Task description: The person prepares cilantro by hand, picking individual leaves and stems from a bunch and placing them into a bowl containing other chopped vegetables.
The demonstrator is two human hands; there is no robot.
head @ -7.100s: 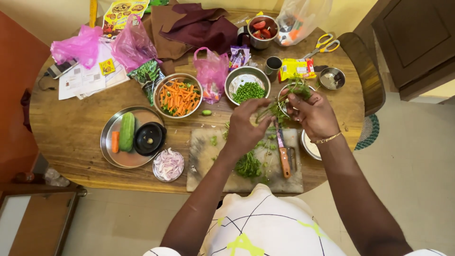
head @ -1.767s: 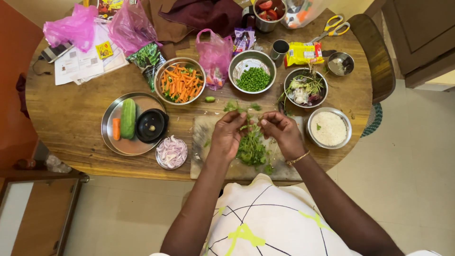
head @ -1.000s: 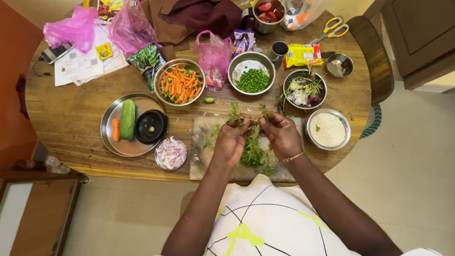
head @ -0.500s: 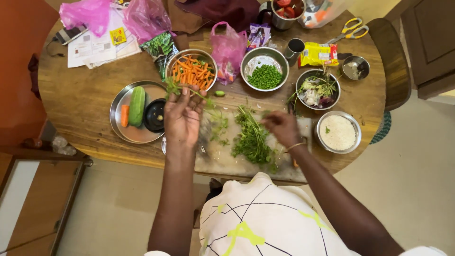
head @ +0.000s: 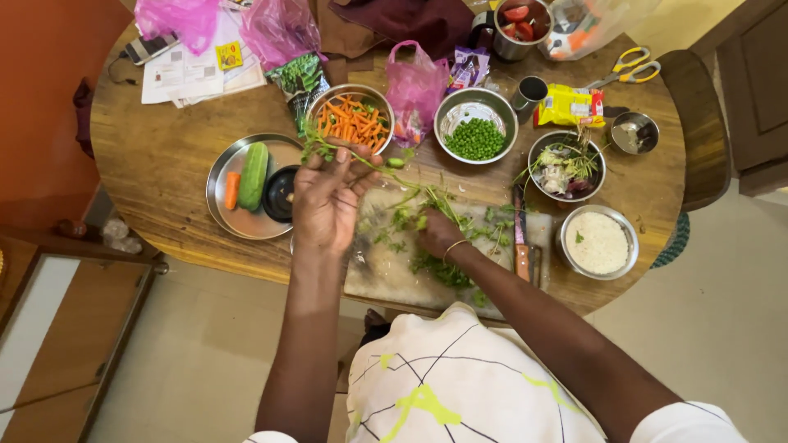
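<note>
- The oval brown wooden table (head: 156, 164) carries everything, and the person stands at its near edge.
- The pale rectangular cutting board (head: 386, 275) lies at the near edge, about in the middle, with loose green coriander leaves (head: 443, 267) scattered on it.
- The round flat steel plate (head: 238, 221) is near the left part of the near edge; on it lie a green cucumber (head: 253, 176), a short orange carrot piece (head: 232, 189) and a small black bowl (head: 282, 194).
- The left hand (head: 328, 201) is raised above the left end of the board, its fingers pinching a long thin green coriander stem (head: 386, 171) that runs toward the middle of the table.
- The right hand (head: 439, 234) rests on the leaves on the board, fingers curled down into them; I cannot tell if it grips them.
- The steel bowl of orange carrot sticks (head: 353, 121) and the steel bowl of green peas (head: 476, 135) stand in the middle of the table, beyond the board.
- The steel bowl of white rice (head: 597, 244) is near the right edge, just beside the board.
- The knife with an orange-brown handle (head: 520, 246) lies on the right end of the board.
</note>
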